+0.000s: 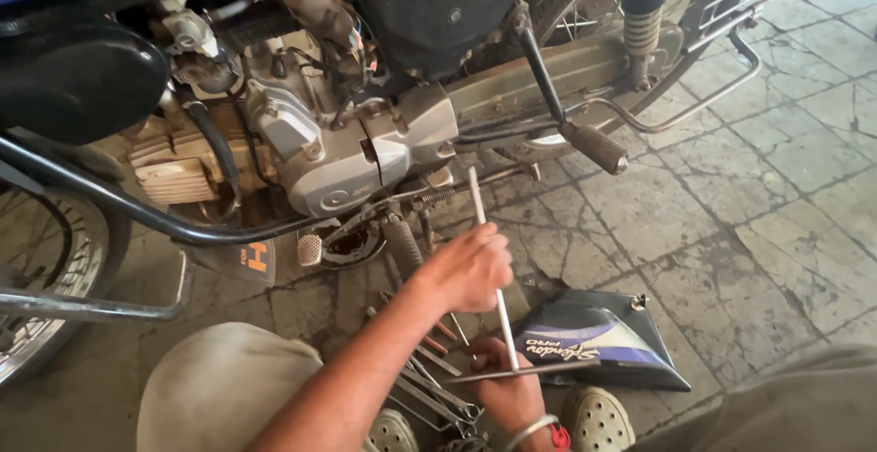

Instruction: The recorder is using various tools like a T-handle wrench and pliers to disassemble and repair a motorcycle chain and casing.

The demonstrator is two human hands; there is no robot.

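My left hand point(468, 271) is closed around the middle of a long silver T-handle wrench point(481, 210), which stands nearly upright with its tip near the lower side of the motorcycle engine point(352, 155). My right hand point(505, 388), with a bangle at the wrist, grips the wrench's lower end at its crossbar point(557, 367). Both hands are low, in front of my knees, beside the motorcycle's foot peg point(402, 244).
Several spanners point(429, 395) lie on the cracked tiled floor by my light clogs point(598, 418). A detached dark side panel point(607, 338) with blue and white stripes rests at the right. The kick lever point(594, 146), crash guard bar point(137, 207) and front wheel point(41, 274) stand close.
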